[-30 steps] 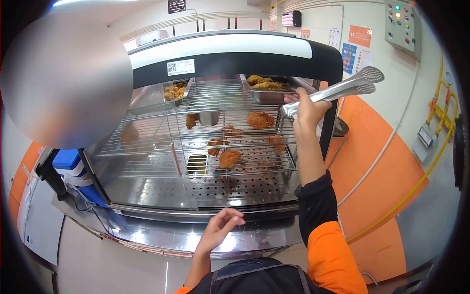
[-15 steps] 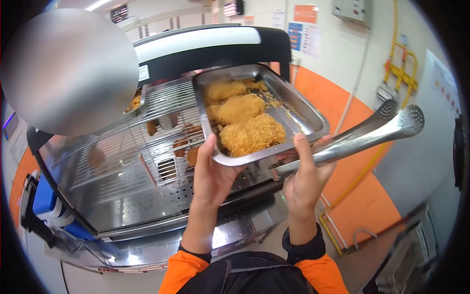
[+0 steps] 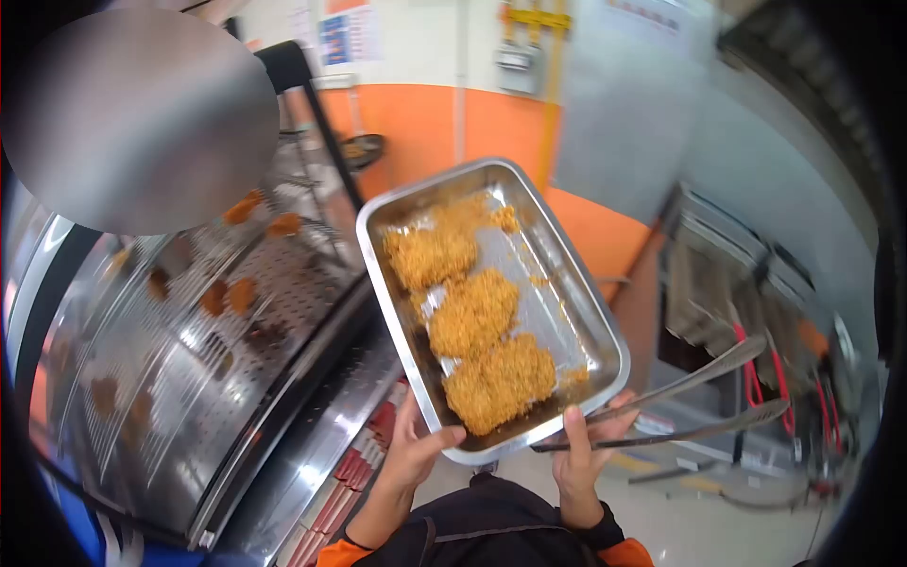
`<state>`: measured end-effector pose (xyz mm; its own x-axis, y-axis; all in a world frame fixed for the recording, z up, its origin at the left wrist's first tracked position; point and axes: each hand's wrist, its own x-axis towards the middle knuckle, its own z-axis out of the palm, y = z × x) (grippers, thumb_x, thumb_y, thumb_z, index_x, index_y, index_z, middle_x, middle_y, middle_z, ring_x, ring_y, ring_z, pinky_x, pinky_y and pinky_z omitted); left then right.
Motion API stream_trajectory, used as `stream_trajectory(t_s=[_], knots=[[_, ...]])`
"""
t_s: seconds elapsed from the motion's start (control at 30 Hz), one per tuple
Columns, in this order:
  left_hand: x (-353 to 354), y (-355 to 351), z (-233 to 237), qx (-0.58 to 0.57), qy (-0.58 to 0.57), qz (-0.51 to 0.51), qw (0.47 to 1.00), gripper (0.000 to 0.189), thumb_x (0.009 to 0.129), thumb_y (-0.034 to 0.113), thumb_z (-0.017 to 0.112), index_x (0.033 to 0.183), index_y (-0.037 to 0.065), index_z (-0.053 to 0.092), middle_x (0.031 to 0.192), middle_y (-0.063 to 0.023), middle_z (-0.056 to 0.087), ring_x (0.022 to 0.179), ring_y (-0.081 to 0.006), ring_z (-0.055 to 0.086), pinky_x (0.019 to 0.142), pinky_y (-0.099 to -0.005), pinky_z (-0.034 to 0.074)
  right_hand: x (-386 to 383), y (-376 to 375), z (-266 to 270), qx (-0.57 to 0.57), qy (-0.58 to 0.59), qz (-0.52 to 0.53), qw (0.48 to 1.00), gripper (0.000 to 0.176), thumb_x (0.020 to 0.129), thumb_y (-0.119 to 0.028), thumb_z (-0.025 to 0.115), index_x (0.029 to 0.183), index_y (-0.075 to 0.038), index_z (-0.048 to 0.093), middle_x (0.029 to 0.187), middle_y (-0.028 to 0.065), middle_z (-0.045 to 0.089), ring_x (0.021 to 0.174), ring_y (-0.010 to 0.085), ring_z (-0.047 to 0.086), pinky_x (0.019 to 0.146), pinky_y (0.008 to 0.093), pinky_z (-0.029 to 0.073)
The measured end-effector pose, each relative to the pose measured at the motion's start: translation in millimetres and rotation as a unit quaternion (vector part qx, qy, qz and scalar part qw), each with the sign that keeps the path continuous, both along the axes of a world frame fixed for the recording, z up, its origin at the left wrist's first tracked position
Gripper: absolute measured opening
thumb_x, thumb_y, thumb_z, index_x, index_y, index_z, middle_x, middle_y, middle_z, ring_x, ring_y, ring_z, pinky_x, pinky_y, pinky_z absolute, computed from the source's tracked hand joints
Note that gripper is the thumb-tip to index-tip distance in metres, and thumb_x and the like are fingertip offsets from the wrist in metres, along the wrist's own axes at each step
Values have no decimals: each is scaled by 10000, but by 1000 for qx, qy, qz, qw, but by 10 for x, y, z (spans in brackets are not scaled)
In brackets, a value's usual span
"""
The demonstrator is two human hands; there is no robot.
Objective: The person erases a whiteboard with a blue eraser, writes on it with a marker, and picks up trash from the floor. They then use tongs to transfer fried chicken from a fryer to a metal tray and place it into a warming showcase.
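A rectangular metal tray is held in front of me, turned at an angle. Inside lie several breaded, golden fried cutlets along its left side, with loose crumbs about them. My left hand grips the near left corner, its thumb over the rim. At the near right edge my right hand grips the tray too, thumb on the rim, and also holds metal tongs. The tongs' arms are spread and point away to the right.
On the left stands a glass-sided display warmer with wire racks and several fried pieces inside. At the right are fryer baskets with red handles. Orange wall panels and a yellow pipe stand behind.
My view has swung to the right, away from the display warmer, and the fryer baskets show more fully. Both hands have carried the tray along and turned it; the tongs point lower.
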<state>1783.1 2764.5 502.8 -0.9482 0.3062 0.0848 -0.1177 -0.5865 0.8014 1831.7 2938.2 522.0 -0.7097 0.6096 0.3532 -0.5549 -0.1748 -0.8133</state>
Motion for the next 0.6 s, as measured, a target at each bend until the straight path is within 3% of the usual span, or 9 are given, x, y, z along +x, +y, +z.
stream_trajectory(t_s=[0.13, 0.23, 0.3, 0.33, 0.43, 0.47, 0.6], knots=[[564, 442, -618, -52, -57, -200, 977, 760, 722, -69, 669, 1362, 14, 267, 1335, -100, 393, 1232, -206, 388, 1014, -357, 337, 1123, 379, -451, 52, -133, -144, 979, 522, 791, 48, 599, 1087, -102, 197, 968, 182, 492, 650, 178, 586, 509, 264, 548], [888, 728, -1160, -124, -63, -323, 936, 796, 701, -67, 661, 1374, 18, 245, 1326, -106, 400, 1241, -207, 371, 1021, -336, 319, 1851, 413, -747, -81, -184, -196, 960, 628, 784, 64, 616, 1191, -119, 175, 899, 150, 518, 589, 176, 570, 525, 282, 507], [1087, 974, -1218, -208, -50, -390, 896, 811, 693, -63, 656, 1380, 21, 233, 1322, -109, 399, 1244, -208, 365, 1021, -329, 315, 2260, 426, -886, -161, -207, -262, 929, 611, 777, 51, 633, 1199, -90, 213, 856, 135, 531, 581, 185, 568, 517, 289, 494], [775, 733, -1479, -236, -18, -411, 880, 819, 689, -61, 654, 1384, 22, 228, 1320, -111, 399, 1246, -208, 362, 1021, -326, 313, 2045, 58, -1210, -184, -196, -287, 919, 605, 774, 44, 641, 1202, -75, 232, 835, 128, 537, 577, 190, 568, 514, 293, 487], [1230, 1363, -1704, -209, -14, -517, 830, 831, 692, -65, 635, 1398, 33, 208, 1314, -109, 399, 1250, -206, 355, 1018, -329, 316, 2785, 306, -1695, -287, -202, -335, 874, 515, 769, 23, 653, 1150, -30, 310, 779, 119, 548, 564, 204, 564, 504, 297, 471], [1432, 1629, -1808, -195, -11, -547, 814, 822, 693, -73, 621, 1398, 34, 212, 1313, -106, 399, 1234, -204, 369, 1002, -324, 331, 3031, 447, -1819, -302, -195, -367, 858, 674, 744, 2, 663, 1257, -84, 234, 717, 120, 512, 502, 217, 535, 461, 321, 464], [2439, 2978, -2207, -152, -76, -615, 770, 798, 690, -99, 576, 1397, 33, 230, 1279, -96, 435, 1162, -198, 445, 947, -321, 390, 4052, 1350, -1950, -348, -179, -434, 811, 700, 772, -8, 617, 1292, -82, 155, 710, 122, 506, 522, 218, 544, 452, 332, 465]])
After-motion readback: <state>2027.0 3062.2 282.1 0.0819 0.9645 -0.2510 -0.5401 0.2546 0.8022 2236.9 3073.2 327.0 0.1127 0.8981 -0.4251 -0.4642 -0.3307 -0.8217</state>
